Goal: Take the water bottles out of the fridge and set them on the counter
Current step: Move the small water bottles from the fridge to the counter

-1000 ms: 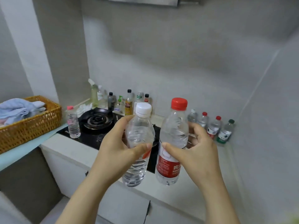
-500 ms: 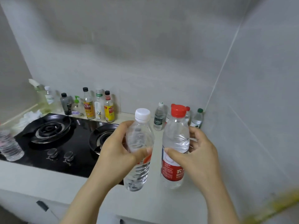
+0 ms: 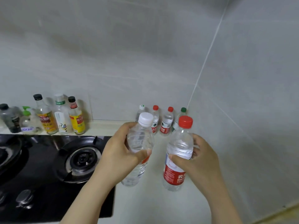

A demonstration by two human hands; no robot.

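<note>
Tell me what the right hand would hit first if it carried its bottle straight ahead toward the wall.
Probably the green-capped small bottle: it stands right behind the red-capped bottle that the right hand grips. Depth is hard to judge; the counter between looks free.

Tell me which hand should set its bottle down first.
Right, probably. The right hand holds the red-capped bottle nearly upright over bare counter, in front of the row of bottles by the wall. The left hand holds the white-capped bottle tilted, its base beside the stove.
</note>
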